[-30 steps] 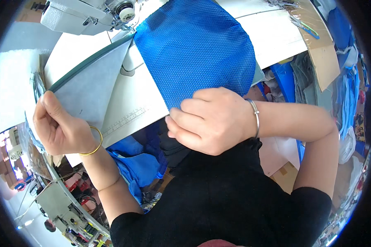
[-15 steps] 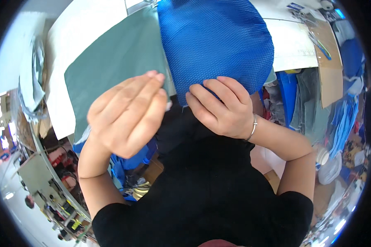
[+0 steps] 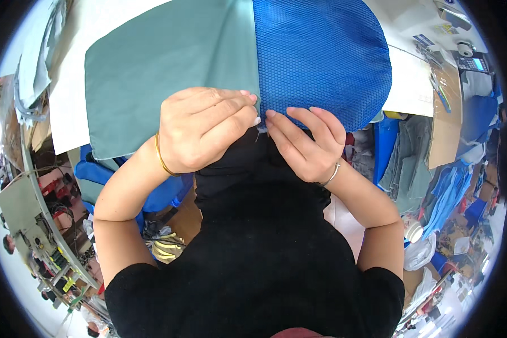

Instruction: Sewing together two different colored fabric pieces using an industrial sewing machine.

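Observation:
A smooth grey-green cloth piece [image 3: 146,79] and a blue honeycomb-textured cloth piece [image 3: 327,56] lie side by side on the worktable, meeting along a straight line that runs away from me. At the near end of that line, my left hand [image 3: 205,127] pinches the green cloth's corner between thumb and fingers. Just to its right, my right hand [image 3: 310,143] holds the near edge of the blue cloth with thumb and index finger, its other fingers raised and curved. Between the fingertips a bit of pale, frayed edge shows. Fingers hide most of the two corners.
The white tabletop [image 3: 414,84] shows on both sides. At right lies a cardboard sheet [image 3: 446,121] with a blue-and-yellow hand tool [image 3: 440,96]. Beneath it hang grey-green cloths [image 3: 414,152] beside a blue bin [image 3: 384,149]. A small control panel [image 3: 473,63] stands far right. Blue cloth [image 3: 96,172] hangs below left.
My left hand has moved right and away from me, in beside the right hand. The two cloths' inner edges now meet in a straighter line. The view has shifted slightly.

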{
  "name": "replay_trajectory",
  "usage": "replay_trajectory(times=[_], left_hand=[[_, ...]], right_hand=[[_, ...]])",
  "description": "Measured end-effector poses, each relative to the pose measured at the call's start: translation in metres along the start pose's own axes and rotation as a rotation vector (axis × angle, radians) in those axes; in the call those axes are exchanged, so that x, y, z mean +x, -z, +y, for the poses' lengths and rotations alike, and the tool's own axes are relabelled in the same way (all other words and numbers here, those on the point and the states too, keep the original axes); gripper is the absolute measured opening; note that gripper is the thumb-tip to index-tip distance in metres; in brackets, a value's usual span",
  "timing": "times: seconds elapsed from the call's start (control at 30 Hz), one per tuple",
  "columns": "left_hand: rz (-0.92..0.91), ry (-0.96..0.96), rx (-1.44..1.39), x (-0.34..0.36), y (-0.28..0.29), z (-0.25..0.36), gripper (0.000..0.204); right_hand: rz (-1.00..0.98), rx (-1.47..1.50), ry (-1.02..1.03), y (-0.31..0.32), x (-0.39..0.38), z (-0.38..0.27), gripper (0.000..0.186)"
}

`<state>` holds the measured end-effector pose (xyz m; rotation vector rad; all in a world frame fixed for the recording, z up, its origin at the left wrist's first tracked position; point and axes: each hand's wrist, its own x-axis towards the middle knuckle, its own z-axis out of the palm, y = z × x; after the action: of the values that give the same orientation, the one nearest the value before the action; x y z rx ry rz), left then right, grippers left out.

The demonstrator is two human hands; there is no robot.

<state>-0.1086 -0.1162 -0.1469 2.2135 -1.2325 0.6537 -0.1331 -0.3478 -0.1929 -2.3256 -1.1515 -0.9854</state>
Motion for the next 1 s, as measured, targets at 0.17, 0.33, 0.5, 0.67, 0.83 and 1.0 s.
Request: replay_trajectory(times=[0.17, 0.33, 0.5, 0.67, 0.83, 1.0], left_hand=[[-0.043, -0.021, 0.056, 0.005, -0.001, 0.009, 0.018], [-0.093, -0.088, 0.254, -0.001, -0.013, 0.021, 0.019], [-0.074, -0.072, 0.266, -0.008, -0.026, 0.021, 0.017], [-0.048, -0.040, 0.262, -0.016, -0.030, 0.022, 0.015], [0.016, -0.015, 0.242, -0.021, -0.034, 0.021, 0.015], [0.027, 0.077, 0.187, -0.020, -0.033, 0.027, 0.017]], right_hand=[[-0.037, 0.066, 0.010, -0.001, 0.000, 0.003, 0.014], [-0.004, 0.091, -0.017, -0.004, -0.004, 0.002, 0.016], [0.027, 0.103, -0.043, -0.006, -0.007, 0.001, 0.019], [0.032, 0.104, -0.055, -0.006, -0.007, 0.001, 0.019], [0.021, 0.086, -0.080, -0.007, -0.005, -0.002, 0.020], [0.023, 0.024, -0.067, -0.009, -0.002, -0.007, 0.018]])
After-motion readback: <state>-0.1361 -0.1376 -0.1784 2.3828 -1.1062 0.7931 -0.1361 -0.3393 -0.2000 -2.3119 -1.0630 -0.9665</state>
